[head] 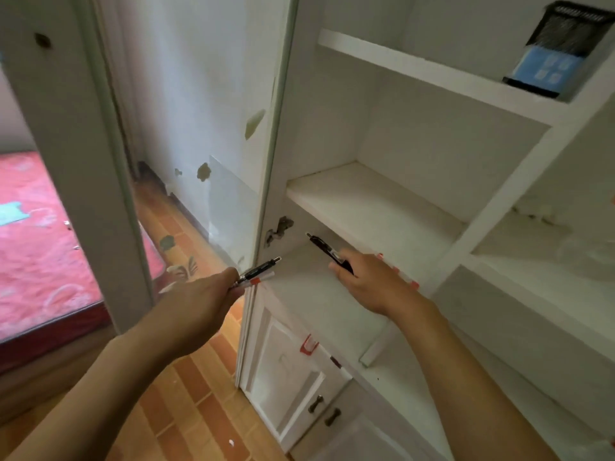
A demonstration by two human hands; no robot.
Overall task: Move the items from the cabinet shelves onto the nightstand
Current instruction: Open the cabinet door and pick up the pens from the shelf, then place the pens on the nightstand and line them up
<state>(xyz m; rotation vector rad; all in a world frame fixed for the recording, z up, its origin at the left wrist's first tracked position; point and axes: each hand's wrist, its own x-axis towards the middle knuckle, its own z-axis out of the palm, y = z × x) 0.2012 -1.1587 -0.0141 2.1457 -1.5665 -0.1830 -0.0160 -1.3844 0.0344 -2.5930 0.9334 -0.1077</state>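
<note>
Both forearms reach in — the left grip (213, 291) clenches pens (258, 273) pointing up-right, while the right grip (369, 281) pinches a black pen (327, 251) slanting up-left over the lower shelf (309, 294); neither grip has room for more.

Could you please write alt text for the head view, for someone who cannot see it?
At an open white cabinet, the left hand holds a bundle of pens and the right hand grips a black pen over a low shelf; a black box sits on the top shelf.
</note>
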